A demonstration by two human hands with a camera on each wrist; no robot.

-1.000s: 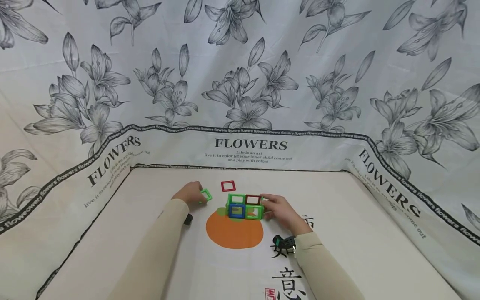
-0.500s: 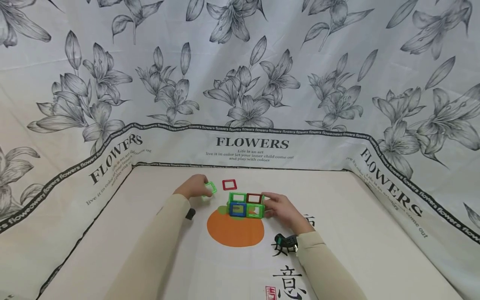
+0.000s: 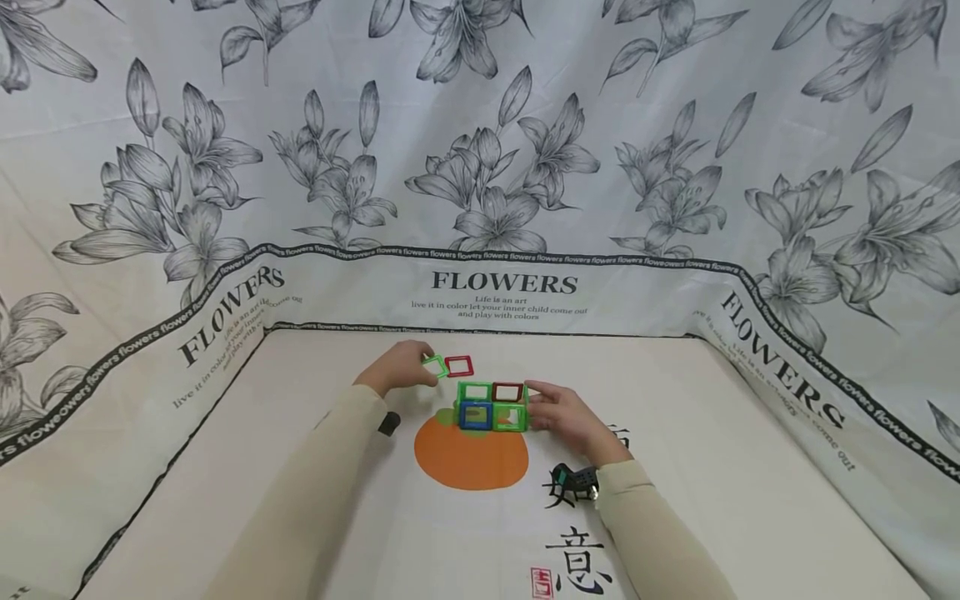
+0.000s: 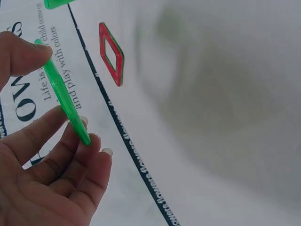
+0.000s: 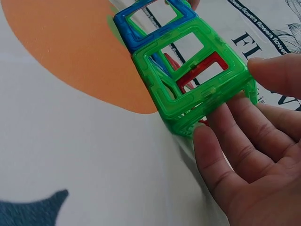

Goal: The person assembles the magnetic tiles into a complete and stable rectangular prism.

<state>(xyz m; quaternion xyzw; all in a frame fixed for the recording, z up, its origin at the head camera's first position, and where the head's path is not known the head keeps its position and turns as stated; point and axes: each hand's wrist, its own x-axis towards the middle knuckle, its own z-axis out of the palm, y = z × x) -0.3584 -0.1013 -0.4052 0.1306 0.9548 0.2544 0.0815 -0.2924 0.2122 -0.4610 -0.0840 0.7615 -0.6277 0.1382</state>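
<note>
My left hand (image 3: 399, 367) pinches a green square magnetic tile (image 4: 63, 94) between thumb and fingertips, seen edge-on in the left wrist view. In the head view this tile overlaps the left edge of a red square magnetic tile (image 3: 460, 375), which lies on the table. Just nearer stands a box-like block of joined magnetic tiles (image 5: 150, 80) in green, blue and red, with open window centres. At its right end my right hand (image 3: 567, 423) holds the block, thumb at the upper edge and fingers against the side.
The white table cloth (image 3: 712, 467) bears a printed orange shape (image 3: 471, 462) beneath and in front of the block, with black characters (image 3: 577, 562) nearer. A flower-printed curtain (image 3: 502, 208) encloses the back and sides.
My left hand has carried the green tile rightward and farther back, from left of the red tile up to it. The right hand and the block stay about where they were.
</note>
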